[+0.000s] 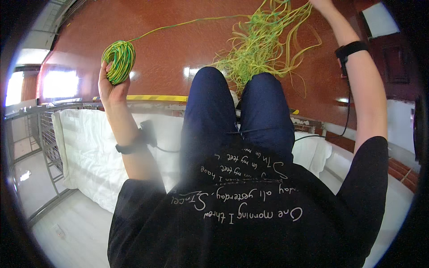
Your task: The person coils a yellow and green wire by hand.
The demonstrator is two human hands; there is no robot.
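Observation:
My left hand is closed around a wound coil of green-and-yellow wire, held upright at the left. From the coil's top a single strand runs right to a loose, tangled heap of the same wire, which lies on the red-brown surface beyond my knees. My right hand is at the top edge, partly cut off by the picture's rim. Strands from the heap rise and gather at it, and it appears closed on them, though its fingertips are out of view.
My knees stand close to the heap. A yellow-and-black striped strip edges the red-brown surface. White cloth and a metal rail frame are at the left. Dark cables run from wristbands on both arms.

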